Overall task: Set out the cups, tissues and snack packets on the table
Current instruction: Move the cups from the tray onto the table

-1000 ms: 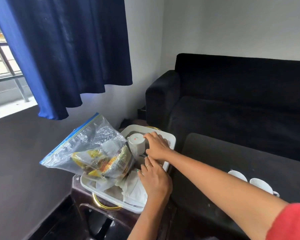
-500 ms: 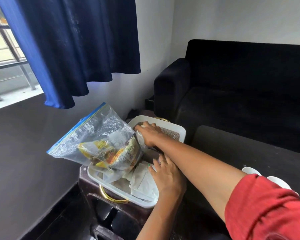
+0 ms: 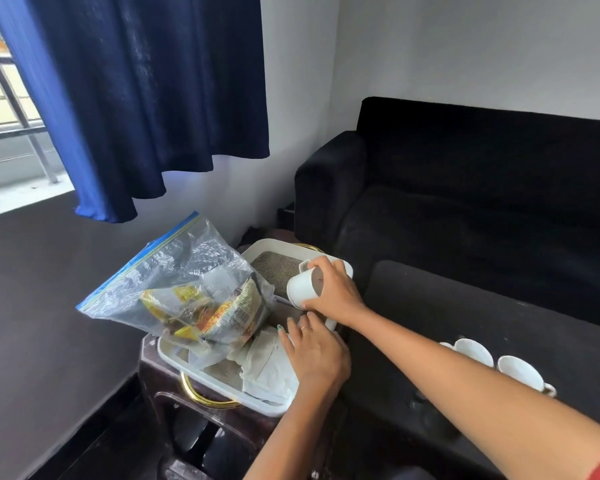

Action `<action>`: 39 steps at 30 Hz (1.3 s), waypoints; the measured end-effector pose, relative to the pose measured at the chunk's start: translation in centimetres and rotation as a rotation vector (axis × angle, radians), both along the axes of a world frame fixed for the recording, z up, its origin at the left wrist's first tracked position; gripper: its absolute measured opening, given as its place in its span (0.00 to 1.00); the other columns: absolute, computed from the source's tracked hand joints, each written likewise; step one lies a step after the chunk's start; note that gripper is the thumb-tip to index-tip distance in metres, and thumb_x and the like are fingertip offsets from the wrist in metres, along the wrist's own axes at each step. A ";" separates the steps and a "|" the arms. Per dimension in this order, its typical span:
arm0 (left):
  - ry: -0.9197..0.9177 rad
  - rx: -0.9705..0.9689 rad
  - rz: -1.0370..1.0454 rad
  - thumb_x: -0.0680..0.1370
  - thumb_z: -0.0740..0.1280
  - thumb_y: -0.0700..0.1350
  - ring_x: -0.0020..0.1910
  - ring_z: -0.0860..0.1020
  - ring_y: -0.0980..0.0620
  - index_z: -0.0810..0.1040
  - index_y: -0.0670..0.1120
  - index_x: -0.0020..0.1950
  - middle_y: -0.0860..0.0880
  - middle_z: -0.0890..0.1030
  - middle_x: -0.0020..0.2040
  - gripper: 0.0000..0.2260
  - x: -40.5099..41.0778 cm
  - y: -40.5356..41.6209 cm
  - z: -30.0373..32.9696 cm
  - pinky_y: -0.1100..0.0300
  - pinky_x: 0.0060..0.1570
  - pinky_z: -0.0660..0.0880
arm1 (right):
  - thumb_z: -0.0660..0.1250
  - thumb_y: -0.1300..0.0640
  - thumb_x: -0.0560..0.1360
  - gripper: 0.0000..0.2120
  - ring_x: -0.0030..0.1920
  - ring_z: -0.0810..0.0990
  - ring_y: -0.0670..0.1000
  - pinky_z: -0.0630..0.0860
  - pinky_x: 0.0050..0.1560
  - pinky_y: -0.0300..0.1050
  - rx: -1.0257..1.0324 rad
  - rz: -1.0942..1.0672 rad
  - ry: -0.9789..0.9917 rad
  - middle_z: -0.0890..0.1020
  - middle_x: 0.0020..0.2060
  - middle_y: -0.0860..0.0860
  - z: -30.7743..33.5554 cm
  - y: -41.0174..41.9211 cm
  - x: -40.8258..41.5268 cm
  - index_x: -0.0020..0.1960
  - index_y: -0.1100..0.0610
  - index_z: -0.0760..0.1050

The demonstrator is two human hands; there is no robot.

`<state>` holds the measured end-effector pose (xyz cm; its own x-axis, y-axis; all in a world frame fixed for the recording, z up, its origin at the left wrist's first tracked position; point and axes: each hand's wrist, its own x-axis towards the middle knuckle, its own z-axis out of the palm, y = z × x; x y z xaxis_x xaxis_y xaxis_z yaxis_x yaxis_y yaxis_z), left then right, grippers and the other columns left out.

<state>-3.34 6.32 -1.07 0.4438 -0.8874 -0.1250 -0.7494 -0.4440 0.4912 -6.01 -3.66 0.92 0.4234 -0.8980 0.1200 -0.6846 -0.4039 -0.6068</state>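
A white tray (image 3: pixel 261 247) sits on a dark stool. My right hand (image 3: pixel 333 289) grips a white cup (image 3: pixel 302 288), tilted on its side just above the tray's right rim. My left hand (image 3: pixel 314 351) rests with straight fingers on the white tissues (image 3: pixel 267 367) at the tray's near end. A clear zip bag (image 3: pixel 174 271) holding yellow snack packets (image 3: pixel 205 311) leans over the tray's left side. Two white cups (image 3: pixel 473 351) (image 3: pixel 520 370) stand on the black table (image 3: pixel 465 323) to the right.
A black sofa (image 3: pixel 465 188) stands behind the table. A dark blue curtain (image 3: pixel 136 98) hangs over the window at the left. The dark stool (image 3: pixel 187 420) under the tray has a gold handle at its front. A woven mat lines the tray's far end.
My right hand has lifted the white cup from the tray's far end and brought it toward the right rim. My left hand stayed on the tissues.
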 end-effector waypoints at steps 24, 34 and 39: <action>1.146 -0.433 0.120 0.69 0.75 0.35 0.47 0.83 0.45 0.80 0.40 0.55 0.42 0.84 0.47 0.16 -2.2 -0.2 1.9 0.60 0.38 0.80 | 0.77 0.55 0.61 0.27 0.49 0.75 0.43 0.75 0.45 0.40 0.167 -0.342 -0.544 0.71 0.55 0.48 -1.8 8.8 -10.1 0.48 0.42 0.62; 0.937 -0.393 -0.246 0.62 0.79 0.36 0.51 0.79 0.63 0.73 0.51 0.62 0.55 0.81 0.54 0.32 -5.1 0.8 0.7 0.76 0.40 0.73 | 0.72 0.65 0.66 0.36 0.63 0.66 0.44 0.70 0.65 0.44 -0.005 -0.494 -0.432 0.64 0.66 0.48 -2.8 9.9 -13.0 0.70 0.52 0.63; 0.928 -0.300 -0.427 0.65 0.78 0.38 0.57 0.76 0.65 0.70 0.53 0.65 0.57 0.78 0.59 0.33 -7.3 1.3 0.2 0.74 0.49 0.73 | 0.71 0.65 0.67 0.25 0.54 0.69 0.44 0.67 0.55 0.36 -0.106 -0.591 -0.459 0.67 0.54 0.45 -3.3 11.3 -15.8 0.61 0.52 0.70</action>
<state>-10.65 7.58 -0.87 -0.0683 -0.9977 -0.0050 -0.0901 0.0012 0.9959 -21.83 7.64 -2.38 -0.2382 -0.9339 0.2665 -0.4933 -0.1200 -0.8616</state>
